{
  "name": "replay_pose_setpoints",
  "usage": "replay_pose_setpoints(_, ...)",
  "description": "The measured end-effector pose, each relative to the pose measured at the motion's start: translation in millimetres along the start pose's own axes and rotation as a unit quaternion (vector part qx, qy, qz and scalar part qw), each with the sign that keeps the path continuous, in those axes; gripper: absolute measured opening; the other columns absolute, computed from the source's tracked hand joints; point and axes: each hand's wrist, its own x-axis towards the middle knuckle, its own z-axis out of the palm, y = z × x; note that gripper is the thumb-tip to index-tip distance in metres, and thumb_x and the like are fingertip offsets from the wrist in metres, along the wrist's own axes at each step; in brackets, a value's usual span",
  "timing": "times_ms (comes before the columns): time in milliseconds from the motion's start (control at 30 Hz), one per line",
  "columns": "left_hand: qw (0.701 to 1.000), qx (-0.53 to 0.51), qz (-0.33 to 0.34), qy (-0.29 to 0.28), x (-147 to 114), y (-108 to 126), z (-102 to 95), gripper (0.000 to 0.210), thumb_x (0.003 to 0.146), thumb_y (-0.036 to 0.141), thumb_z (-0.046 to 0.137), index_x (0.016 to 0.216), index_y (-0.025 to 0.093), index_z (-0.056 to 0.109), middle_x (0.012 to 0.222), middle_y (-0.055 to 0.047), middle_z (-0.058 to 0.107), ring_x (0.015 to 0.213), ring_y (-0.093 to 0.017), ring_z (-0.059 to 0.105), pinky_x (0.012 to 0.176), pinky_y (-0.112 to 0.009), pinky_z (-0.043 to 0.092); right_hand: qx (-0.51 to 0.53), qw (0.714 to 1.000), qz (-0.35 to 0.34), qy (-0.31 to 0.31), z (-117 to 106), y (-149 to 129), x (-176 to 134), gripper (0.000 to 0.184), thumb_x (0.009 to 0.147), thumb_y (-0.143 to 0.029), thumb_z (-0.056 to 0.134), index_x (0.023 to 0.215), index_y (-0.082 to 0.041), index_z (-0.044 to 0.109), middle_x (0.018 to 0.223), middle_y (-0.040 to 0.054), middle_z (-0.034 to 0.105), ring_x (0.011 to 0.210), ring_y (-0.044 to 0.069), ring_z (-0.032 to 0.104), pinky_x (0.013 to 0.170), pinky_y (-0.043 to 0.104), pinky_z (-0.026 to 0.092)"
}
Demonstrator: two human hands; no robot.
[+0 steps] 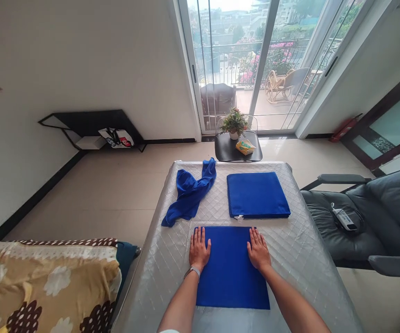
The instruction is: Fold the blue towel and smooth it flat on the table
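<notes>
A blue cloth [232, 273] lies spread flat on the silver quilted mattress [161, 277] in front of me. My left hand [200, 249] rests flat on its upper left edge, fingers stretched away from me. On the opposite edge, near the upper right corner, my right hand [258, 249] presses down with fingers out straight. Neither hand grips anything. Just beyond the right hand sits a neat stack of folded blue cloths [258, 194] with a small white tag on its near edge. A crumpled, twisted blue cloth [191, 193] lies beyond the left hand.
Past the far mattress edge stands a black chair [222, 150] bearing a potted plant [234, 124] and a yellow packet [245, 147]. A dark armchair [352, 222] with a power strip [344, 218] is at the right. Flowered bedding [57, 282] lies at lower left.
</notes>
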Motion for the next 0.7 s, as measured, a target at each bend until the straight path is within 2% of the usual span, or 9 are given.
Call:
replay_pose_setpoints(367,1.0,-0.011,-0.006,0.001,0,1,-1.8,0.067,0.099,0.038,0.036,0.158,0.019,0.012,0.163,-0.009,0.025,0.15,-0.023,0.021,0.122,-0.047,0.022,-0.022,0.999,0.001,-0.038,-7,-3,8,0.062,0.101,-0.039,0.018,0.158,-0.013,0.016,0.163,0.0079,0.021,0.151,0.02,0.017,0.123,0.043,0.014)
replay_pose_setpoints(533,1.0,0.0,0.003,0.013,-1,-2,2.1,0.068,0.099,0.038,0.036,0.158,0.02,0.009,0.163,-0.009,0.025,0.15,-0.024,0.021,0.122,-0.048,0.023,-0.003,1.0,-0.001,-0.018,0,-3,12,0.064,0.101,-0.04,0.021,0.158,-0.013,0.01,0.163,0.0086,0.021,0.151,0.02,0.016,0.123,0.044,0.016)
replay_pose_setpoints(700,1.0,0.005,0.004,0.008,-1,-1,2.6,0.069,0.099,0.038,0.037,0.158,0.021,0.007,0.163,-0.009,0.024,0.15,-0.025,0.023,0.122,-0.049,0.023,0.012,1.0,0.002,-0.005,4,-2,10,0.063,0.1,-0.037,0.024,0.158,-0.013,0.015,0.163,0.0074,0.023,0.151,0.019,0.017,0.123,0.042,0.015)
